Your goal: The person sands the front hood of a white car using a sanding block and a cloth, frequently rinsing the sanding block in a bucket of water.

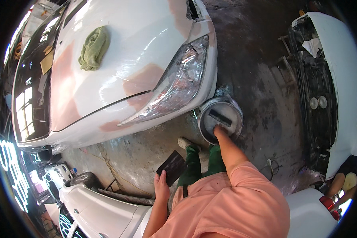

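The right hand point(219, 131) reaches down into the round grey metal bucket point(221, 119) standing on the concrete floor just below the white car's headlight point(182, 81); whether its fingers grip anything there cannot be told. The left hand point(161, 185) is closed around a dark rectangular sanding sheet point(171, 167), held well left of the bucket, and a crumpled green cloth point(93, 47) lies on the car's bonnet, far up-left of the bucket.
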